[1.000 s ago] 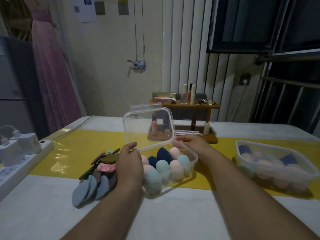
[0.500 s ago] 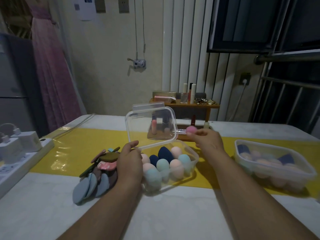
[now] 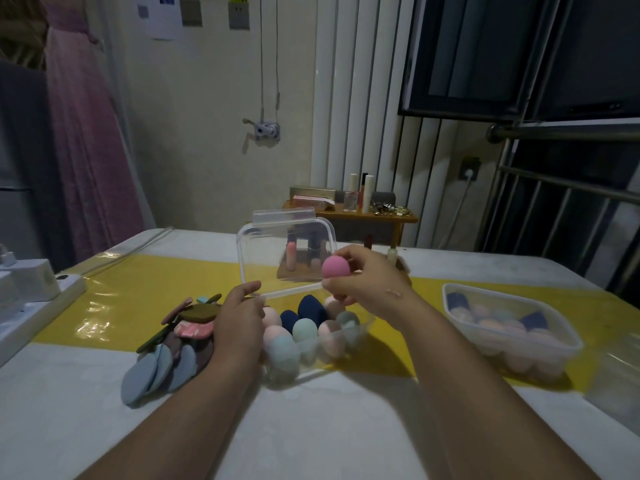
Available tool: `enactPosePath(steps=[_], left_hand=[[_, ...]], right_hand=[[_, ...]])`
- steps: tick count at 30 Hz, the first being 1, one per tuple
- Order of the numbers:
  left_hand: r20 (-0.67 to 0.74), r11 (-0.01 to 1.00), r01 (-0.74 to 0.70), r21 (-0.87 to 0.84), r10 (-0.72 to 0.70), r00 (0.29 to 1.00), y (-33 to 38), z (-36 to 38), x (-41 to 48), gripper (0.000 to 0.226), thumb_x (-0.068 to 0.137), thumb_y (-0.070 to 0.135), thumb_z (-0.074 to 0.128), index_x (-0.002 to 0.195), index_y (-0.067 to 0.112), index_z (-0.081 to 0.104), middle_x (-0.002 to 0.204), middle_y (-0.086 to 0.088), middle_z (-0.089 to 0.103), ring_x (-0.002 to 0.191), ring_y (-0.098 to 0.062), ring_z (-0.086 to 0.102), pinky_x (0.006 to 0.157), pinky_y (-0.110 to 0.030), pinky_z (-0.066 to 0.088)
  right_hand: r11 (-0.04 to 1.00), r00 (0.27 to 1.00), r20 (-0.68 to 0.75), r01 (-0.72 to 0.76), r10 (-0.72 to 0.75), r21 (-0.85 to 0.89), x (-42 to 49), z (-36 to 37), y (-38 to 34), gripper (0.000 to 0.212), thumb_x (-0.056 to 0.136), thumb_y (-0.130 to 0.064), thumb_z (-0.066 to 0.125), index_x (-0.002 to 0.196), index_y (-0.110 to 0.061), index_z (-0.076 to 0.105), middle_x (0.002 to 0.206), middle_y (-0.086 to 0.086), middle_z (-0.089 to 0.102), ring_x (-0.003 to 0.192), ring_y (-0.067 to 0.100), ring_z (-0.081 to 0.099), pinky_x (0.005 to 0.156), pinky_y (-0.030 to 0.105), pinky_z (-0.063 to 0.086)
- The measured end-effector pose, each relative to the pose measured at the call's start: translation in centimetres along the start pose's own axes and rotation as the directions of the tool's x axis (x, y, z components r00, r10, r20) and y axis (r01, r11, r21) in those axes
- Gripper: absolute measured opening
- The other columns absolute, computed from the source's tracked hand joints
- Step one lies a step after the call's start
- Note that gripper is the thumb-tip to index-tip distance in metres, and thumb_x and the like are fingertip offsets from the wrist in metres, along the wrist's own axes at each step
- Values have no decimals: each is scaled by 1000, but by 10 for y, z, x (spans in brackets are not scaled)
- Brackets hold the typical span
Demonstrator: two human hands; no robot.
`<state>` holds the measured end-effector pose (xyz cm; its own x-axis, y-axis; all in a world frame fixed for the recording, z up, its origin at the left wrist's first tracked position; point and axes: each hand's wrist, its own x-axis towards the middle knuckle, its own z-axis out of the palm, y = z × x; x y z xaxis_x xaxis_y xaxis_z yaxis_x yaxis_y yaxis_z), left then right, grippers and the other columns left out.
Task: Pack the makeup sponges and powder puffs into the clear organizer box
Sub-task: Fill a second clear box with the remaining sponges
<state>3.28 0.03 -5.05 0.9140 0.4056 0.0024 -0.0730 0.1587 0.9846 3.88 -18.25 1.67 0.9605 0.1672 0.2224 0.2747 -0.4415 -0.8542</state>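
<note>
On the worktop (image 3: pixel 311 427), the clear organizer box (image 3: pixel 363 329) sits lid-up, sponges (image 3: pixel 304 329) packed inside; powder puffs (image 3: pixel 173 351) piled just left. Now the left grip (image 3: pixel 239 320) curls on the box's rim; the right grip (image 3: pixel 370 285) pinches a pink sponge (image 3: pixel 336 267) above the box.

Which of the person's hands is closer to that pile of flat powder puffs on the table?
Left. The left hand sits right beside the powder puffs, gripping the lid; the right hand holds a pink sponge above the box, farther off.

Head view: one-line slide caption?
Right hand holds a pink sponge above the open organizer box; left hand grips its raised lid; powder puffs lie beside it.
</note>
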Motion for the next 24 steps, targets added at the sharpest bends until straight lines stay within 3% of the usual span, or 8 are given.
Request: enactPosePath(steps=[5, 10, 14, 20, 24], left_hand=[[24, 999, 15, -38, -14, 1000, 0, 2, 2, 32, 92, 4, 50, 106, 27, 67, 89, -10, 56, 75, -21, 50, 71, -35, 45], [94, 999, 35, -37, -32, 995, 1, 7, -2, 39, 83, 1, 46, 100, 28, 69, 94, -12, 58, 89, -29, 54, 92, -55, 50], [109, 998, 29, -63, -22, 994, 2, 4, -4, 39, 76, 5, 47, 99, 26, 70, 93, -13, 58, 87, -28, 52, 80, -44, 46], [127, 998, 22, -67, -13, 992, 2, 3, -1, 37, 74, 4, 49, 97, 24, 70, 94, -15, 58, 88, -27, 53, 80, -42, 44], [120, 1000, 7, -26, -4, 993, 0, 2, 0, 41, 84, -5, 43, 101, 22, 69, 95, -15, 58, 89, -27, 53, 80, -41, 45]], right_hand=[[999, 999, -18, 35, -36, -27, -14, 8, 2, 30, 81, -26, 76, 107, -27, 61, 101, -4, 63, 91, 19, 65, 78, 44, 61], [999, 1000, -14, 3, -3, 46, -21, 6, -5, 28, 88, -23, 69, 115, -22, 58, 99, 5, 66, 77, 22, 71, 65, 33, 61], [999, 1000, 10, 8, -9, 44, -26, 11, -8, 12, 92, -25, 67, 101, -18, 66, 82, 8, 69, 62, 14, 64, 60, 29, 57], [999, 998, 59, -39, 38, 11, -30, 12, -11, 21, 93, -31, 62, 94, -10, 65, 70, 8, 69, 51, 10, 60, 48, 23, 49], [999, 993, 120, -15, 20, -40, -32, 13, -12, 24, 94, -39, 58, 100, -16, 62, 82, 10, 73, 68, 24, 69, 63, 35, 58]])
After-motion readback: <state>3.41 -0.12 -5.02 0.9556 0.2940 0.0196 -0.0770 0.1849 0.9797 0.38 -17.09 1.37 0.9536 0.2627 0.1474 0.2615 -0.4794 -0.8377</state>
